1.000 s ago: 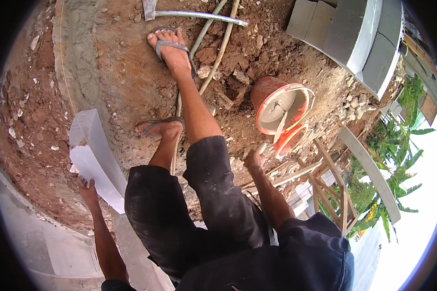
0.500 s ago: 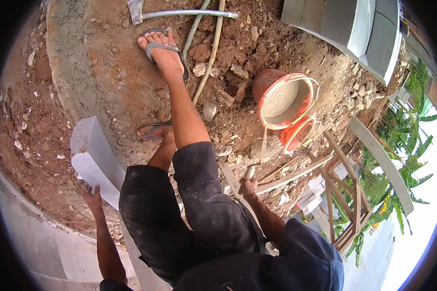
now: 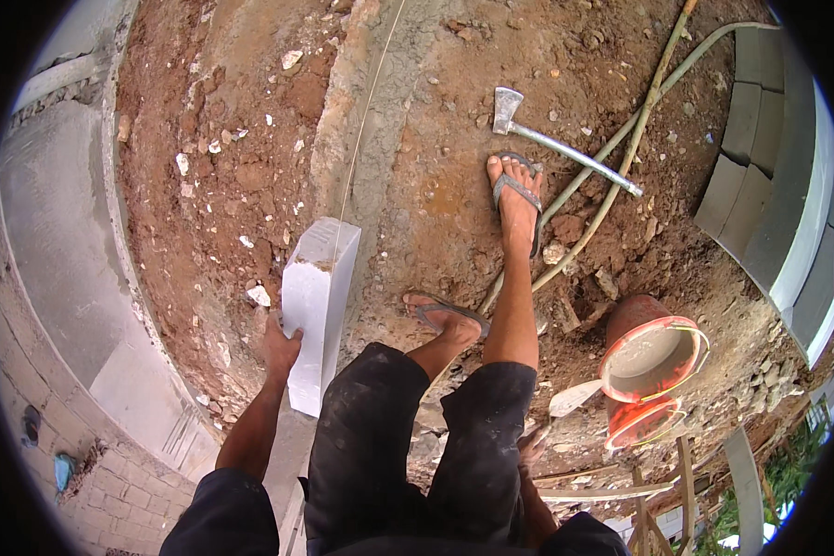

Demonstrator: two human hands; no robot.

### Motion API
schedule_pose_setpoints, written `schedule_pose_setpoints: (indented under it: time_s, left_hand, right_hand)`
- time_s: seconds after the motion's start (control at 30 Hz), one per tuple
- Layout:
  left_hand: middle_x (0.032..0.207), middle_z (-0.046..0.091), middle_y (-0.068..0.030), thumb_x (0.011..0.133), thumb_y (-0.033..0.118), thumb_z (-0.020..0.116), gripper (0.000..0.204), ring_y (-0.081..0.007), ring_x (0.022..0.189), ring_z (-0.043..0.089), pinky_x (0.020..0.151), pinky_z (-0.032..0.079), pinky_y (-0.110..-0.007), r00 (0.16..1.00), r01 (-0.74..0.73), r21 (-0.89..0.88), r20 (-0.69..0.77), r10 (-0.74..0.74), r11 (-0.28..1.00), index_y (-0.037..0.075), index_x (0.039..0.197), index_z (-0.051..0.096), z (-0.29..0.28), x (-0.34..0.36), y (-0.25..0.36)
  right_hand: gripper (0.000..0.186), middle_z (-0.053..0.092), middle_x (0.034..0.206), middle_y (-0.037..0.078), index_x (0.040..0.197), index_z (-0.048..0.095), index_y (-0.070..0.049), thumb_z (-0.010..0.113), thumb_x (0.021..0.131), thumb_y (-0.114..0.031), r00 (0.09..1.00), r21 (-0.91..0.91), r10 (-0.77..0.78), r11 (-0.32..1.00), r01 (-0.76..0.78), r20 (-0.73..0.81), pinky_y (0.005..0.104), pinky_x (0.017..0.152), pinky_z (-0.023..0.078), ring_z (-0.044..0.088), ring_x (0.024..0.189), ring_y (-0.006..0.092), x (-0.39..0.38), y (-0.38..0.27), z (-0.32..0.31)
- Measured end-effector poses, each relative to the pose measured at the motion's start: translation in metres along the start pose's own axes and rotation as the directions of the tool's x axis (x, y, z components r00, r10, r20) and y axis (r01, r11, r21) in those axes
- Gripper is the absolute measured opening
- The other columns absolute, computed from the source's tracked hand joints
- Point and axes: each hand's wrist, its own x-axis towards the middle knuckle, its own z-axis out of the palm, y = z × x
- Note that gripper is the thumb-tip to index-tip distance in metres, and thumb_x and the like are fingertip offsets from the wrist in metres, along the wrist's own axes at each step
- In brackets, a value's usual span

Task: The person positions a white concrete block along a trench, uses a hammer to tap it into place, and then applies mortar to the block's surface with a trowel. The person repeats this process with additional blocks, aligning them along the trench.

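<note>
A pale grey block (image 3: 308, 324) stands lengthwise on the wet mortar strip, beside a taut string line (image 3: 372, 102). My left hand (image 3: 281, 347) grips its left side, with the thumb over the edge and the other fingers partly hidden. Low beside my right knee, my right hand (image 3: 531, 445) is closed around the handle of a trowel (image 3: 574, 398). The trowel's flat blade points toward an orange bucket (image 3: 616, 324) of grey mortar. A second orange bucket (image 3: 641, 422) lies close behind it.
A hatchet (image 3: 565, 148) with a metal handle lies ahead of my sandalled foot, across two hoses (image 3: 621, 167). Grey blocks (image 3: 751, 139) are stacked at the far right. Wooden pieces (image 3: 686, 491) stand at lower right. A concrete ledge (image 3: 74, 250) runs along the left.
My view has turned, so the scene sits differently in the picture. The trowel's blade now shows its flat face beside the bucket. My left hand stays at the block, its thumb now over the edge.
</note>
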Motion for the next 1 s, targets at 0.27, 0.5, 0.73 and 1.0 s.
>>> schedule_pose_setpoints:
  time_s: [0.27,0.5,0.73,1.0]
  left_hand:
    - [0.121,0.058,-0.0263,0.075,0.011,0.078,0.061,-0.0439,0.115,0.056,0.099,0.045,-0.049,0.999,0.034,-0.068,0.021,-0.032,0.997,0.002,0.128,0.048,0.007,-0.013,-0.012]
    - [0.128,0.052,-0.0267,0.075,0.015,0.077,0.067,-0.0461,0.116,0.055,0.099,0.046,-0.049,0.999,0.017,-0.030,-0.038,-0.018,0.999,-0.001,0.132,0.045,0.009,-0.004,0.011]
    - [0.138,0.049,-0.0202,0.078,0.023,0.076,0.069,-0.0389,0.125,0.051,0.101,0.045,-0.049,0.986,0.161,-0.099,-0.019,-0.163,0.982,0.001,0.136,0.045,0.016,-0.012,0.023]
    - [0.150,0.038,-0.0180,0.081,0.022,0.071,0.078,-0.0352,0.141,0.037,0.111,0.031,-0.061,0.956,0.270,-0.259,-0.040,-0.289,0.928,0.008,0.150,0.035,0.026,-0.040,0.047]
  right_hand:
    - [0.058,0.056,0.102,0.016,0.121,0.034,0.000,0.074,0.082,-0.013,0.975,0.380,0.219,0.905,-0.191,-0.032,0.0372,0.048,0.046,0.051,0.060,0.0200,0.045,-0.053,-0.025]
    - [0.056,0.054,0.103,0.018,0.121,0.037,0.001,0.072,0.083,-0.019,0.983,0.260,0.152,0.950,-0.174,0.100,0.0412,0.059,0.044,0.051,0.070,0.0253,0.070,-0.139,0.019]
    - [0.055,0.053,0.104,0.020,0.120,0.040,0.002,0.071,0.084,-0.026,0.952,-0.332,-0.171,0.909,0.252,0.253,0.0451,0.071,0.042,0.050,0.080,0.0306,0.044,-0.237,-0.070]
    - [0.056,0.052,0.105,0.022,0.120,0.043,0.004,0.069,0.086,-0.033,0.577,-0.627,-0.568,0.132,0.768,0.587,0.0497,0.084,0.040,0.050,0.092,0.0366,0.003,-0.466,-0.145]
